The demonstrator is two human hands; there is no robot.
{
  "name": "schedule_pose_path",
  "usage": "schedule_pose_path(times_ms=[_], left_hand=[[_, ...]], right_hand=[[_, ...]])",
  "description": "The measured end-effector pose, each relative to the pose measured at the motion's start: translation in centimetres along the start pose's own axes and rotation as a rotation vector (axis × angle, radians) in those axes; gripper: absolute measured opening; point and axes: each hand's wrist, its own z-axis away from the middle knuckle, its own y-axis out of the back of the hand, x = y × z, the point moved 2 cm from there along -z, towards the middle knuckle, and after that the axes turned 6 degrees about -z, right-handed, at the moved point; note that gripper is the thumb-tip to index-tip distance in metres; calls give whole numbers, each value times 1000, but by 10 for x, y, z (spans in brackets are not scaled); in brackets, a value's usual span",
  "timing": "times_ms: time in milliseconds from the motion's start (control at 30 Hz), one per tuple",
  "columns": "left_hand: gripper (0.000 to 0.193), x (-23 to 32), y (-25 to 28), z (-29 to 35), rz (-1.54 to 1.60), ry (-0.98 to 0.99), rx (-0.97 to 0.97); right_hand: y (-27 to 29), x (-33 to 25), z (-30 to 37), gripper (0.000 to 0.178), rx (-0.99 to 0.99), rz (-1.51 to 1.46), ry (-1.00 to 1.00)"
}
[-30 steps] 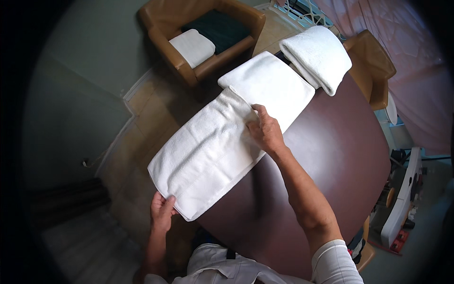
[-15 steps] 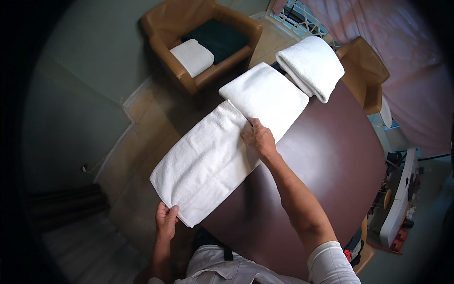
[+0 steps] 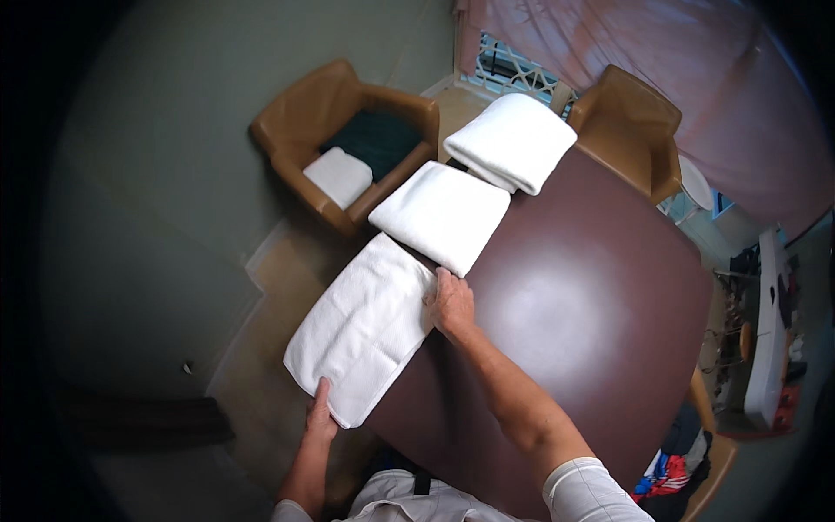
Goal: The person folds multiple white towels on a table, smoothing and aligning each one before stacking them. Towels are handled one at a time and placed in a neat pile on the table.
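The nearest towel (image 3: 361,326) spans left hand (image 3: 320,416) to right hand (image 3: 452,303).

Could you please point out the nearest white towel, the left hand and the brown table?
Nearest white towel (image 3: 359,326): head view, middle of its upper face.
Left hand (image 3: 320,421): head view, middle of the hand.
Brown table (image 3: 578,352): head view, bare part of its top.

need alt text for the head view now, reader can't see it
A person's left hand holds the near edge of a white towel along the edge of a maroon table; the right hand touches its far right corner. Beyond, a middle towel and a far towel lie folded in a row.
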Motion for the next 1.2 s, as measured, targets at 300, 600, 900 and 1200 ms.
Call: schedule_pose_path(times_ms=[300, 600, 900, 1200], left_hand=[[48, 19, -12, -2, -332, -92, 34], [47, 18, -23, 29, -617, 24, 88], [46, 40, -8, -1, -676, 156, -45], [58, 61, 28, -32, -863, 11, -148]], right_hand=[[52, 54, 91, 37, -46, -128, -185], [92, 76, 217, 37, -24, -138, -234], [82, 63, 231, 48, -39, -180, -435], [68, 34, 199, 79, -158, -19, -590]])
